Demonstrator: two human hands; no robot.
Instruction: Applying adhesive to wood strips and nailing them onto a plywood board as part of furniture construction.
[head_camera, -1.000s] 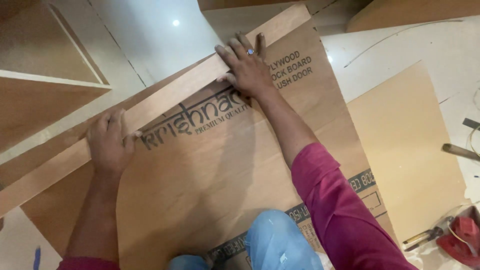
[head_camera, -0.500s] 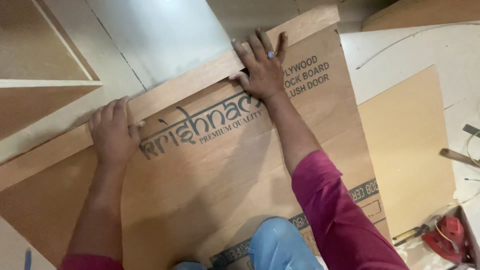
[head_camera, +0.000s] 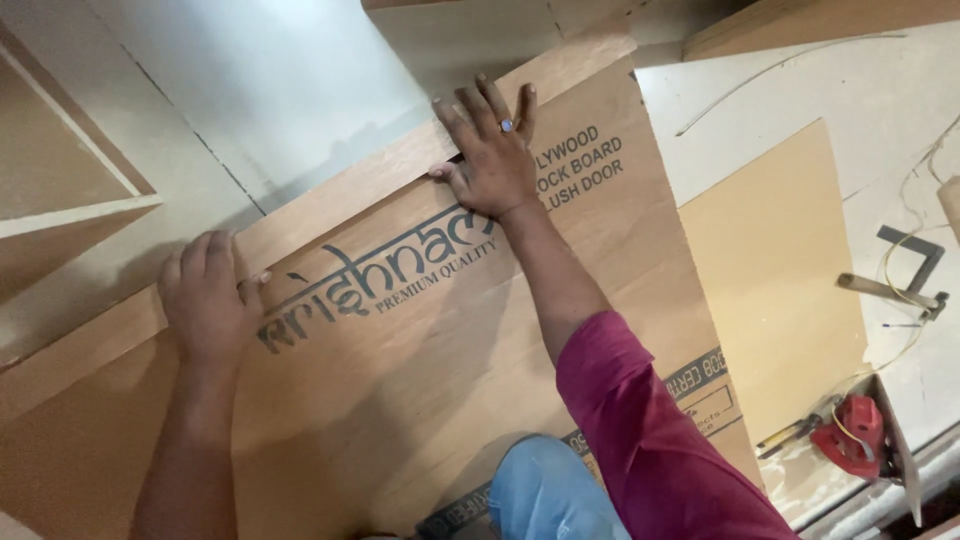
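**Hands flat on a wooden strip over plywood**

Filled most of the frame: plywood sheet (head_camera: 420, 400), dark printed lettering across its middle, more print at its lower edge. Laid diagonally along its upper edge: wooden strip (head_camera: 340, 195), seemingly pinned for alignment. Pressed open-palmed at left: left hand (head_camera: 207, 300). Spread flat upper centre, ringed: right hand (head_camera: 490, 160). Lower right: red power tool (head_camera: 850, 440).

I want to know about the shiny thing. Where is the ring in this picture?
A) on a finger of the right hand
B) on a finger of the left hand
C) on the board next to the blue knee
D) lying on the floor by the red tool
A: the ring sits on a finger of the right hand, which presses flat on the wooden strip; the left hand shows no ring.
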